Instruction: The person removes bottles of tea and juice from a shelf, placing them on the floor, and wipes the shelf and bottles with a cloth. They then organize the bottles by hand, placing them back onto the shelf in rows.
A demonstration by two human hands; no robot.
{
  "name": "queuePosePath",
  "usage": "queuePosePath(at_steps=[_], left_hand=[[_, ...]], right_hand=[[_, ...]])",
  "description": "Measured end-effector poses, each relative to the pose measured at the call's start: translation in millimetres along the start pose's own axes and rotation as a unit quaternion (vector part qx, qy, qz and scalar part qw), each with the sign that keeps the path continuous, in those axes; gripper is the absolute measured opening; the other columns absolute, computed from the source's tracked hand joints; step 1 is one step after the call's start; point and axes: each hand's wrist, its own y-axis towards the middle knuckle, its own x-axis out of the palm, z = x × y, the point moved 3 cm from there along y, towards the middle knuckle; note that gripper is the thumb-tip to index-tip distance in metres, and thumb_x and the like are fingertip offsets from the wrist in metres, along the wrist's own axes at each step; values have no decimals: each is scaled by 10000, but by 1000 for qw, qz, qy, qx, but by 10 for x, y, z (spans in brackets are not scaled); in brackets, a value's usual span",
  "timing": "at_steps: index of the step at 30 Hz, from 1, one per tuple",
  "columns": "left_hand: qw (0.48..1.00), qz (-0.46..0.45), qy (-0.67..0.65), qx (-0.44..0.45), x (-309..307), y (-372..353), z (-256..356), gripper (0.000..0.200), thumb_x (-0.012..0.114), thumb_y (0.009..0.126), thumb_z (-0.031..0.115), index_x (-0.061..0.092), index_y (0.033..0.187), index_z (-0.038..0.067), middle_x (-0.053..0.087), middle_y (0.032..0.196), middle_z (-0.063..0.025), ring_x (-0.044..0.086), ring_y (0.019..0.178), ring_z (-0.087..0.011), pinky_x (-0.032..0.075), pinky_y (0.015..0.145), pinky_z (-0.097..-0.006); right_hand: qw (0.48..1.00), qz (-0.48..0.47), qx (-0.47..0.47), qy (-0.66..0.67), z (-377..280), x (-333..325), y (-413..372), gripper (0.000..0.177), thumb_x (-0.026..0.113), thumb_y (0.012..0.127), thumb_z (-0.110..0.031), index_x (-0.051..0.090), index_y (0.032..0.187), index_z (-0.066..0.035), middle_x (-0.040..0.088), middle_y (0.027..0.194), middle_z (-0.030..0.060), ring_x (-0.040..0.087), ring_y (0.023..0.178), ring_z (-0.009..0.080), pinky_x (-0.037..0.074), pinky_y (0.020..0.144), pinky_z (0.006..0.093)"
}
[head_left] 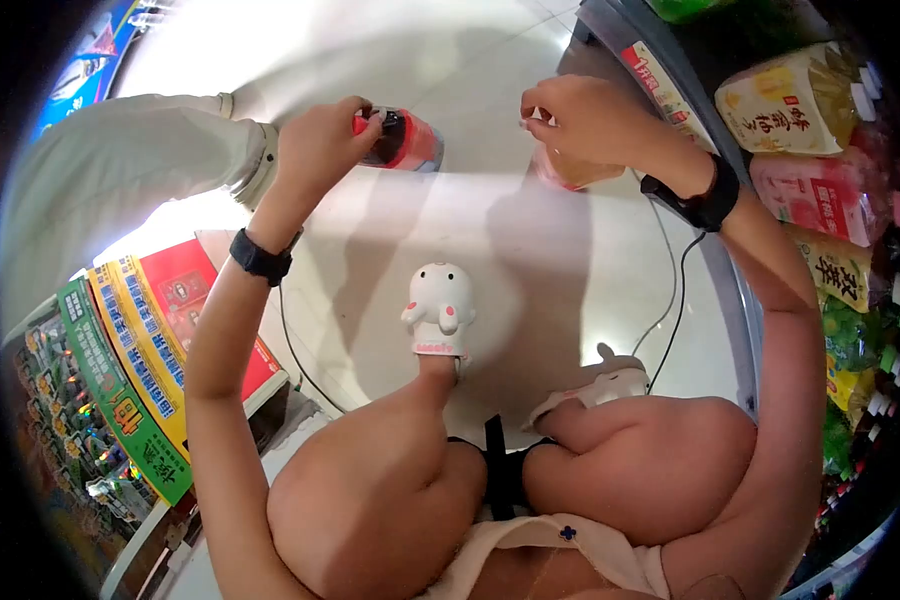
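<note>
- Left hand (322, 145): fingers and thumb closed about the neck end of a dark-drink plastic bottle with a red label (420, 145), out over the pale tiled floor (510, 225); whether its base touches the tiles, I cannot tell.
- Right hand (585, 120): fingers curled over the top of a clear plastic bottle of pale amber drink (573, 172); the hand hides whether they grip it.
- Both bottles look filled, so probably weighty, with smooth, slightly yielding walls that could slip if damp; they seem unlikely to break. The neck suits a pinch, the labelled middle a fuller hold.
- Right side: a dark-edged shelf (610, 40) packed with drinks bounds the right arm's room.
- Left side: another person's pale-trousered leg (160, 145) stands just beside the left hand, above printed yellow-and-green cartons (135, 375).
</note>
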Motion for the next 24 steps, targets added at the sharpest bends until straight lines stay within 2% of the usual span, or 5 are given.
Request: queuePosePath(at_steps=[8,11,14,18,24], left_hand=[[998,6,-37,-50,-592,57,546,277,540,756,329,683,770,93,633,678,-108,614,658,-298,484,581,-364],[995,63,-79,-19,-962,122,829,264,551,746,305,694,805,92,637,683,-108,615,644,-296,488,588,-347],[991,90,-94,35,-1352,122,1229,237,574,740,268,693,829,84,639,693,-111,617,631,-292,489,583,-335],[976,197,-54,76,-1695,-66,1340,246,613,728,277,691,858,83,637,723,-136,620,626,-280,489,581,-322],[956,175,-234,-7,-2001,-380,1059,187,567,854,126,675,957,13,637,674,-30,554,611,-40,443,553,-185]], right_hand=[[995,-14,17,101,-256,-160,-72,595,619,808,-242,352,1319,-96,501,1143,163,587,898,278,480,735,351],[988,126,-38,78,-643,-225,-166,796,663,777,-303,206,1404,-123,461,1159,160,556,939,288,479,729,348],[967,243,-3,83,-785,-396,-212,803,673,751,-327,254,1363,-20,487,1060,178,535,907,299,448,789,389],[987,144,34,-65,-617,-645,-337,749,718,663,-317,394,1278,-37,516,1011,142,547,888,291,457,756,354],[977,50,44,-202,-277,-278,-703,382,603,779,-348,505,1035,-82,540,965,108,594,747,256,483,584,358]])
